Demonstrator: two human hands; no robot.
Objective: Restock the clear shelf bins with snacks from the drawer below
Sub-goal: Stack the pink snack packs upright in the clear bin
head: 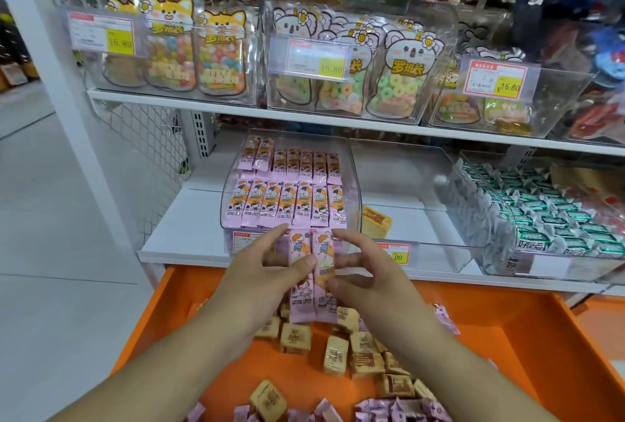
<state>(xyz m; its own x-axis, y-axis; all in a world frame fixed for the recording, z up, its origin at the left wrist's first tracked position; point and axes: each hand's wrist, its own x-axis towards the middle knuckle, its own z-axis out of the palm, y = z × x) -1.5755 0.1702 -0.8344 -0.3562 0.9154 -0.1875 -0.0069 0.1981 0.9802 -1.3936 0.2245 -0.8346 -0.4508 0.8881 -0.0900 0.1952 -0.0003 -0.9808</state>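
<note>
Left hand (pixel 267 273) and right hand (pixel 358 273) together pinch two pink packets (pixel 311 273), held upright just in front of the bin (pixel 291 185) of matching packets, above the orange drawer (pixel 507 337) below it.

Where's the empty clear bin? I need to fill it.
On the lower shelf, the empty bin sits between the pink snack bin and the green candy bin.

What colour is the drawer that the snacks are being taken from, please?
Bright orange; the drawer shows clearly in the head view, below the white shelf.
</note>
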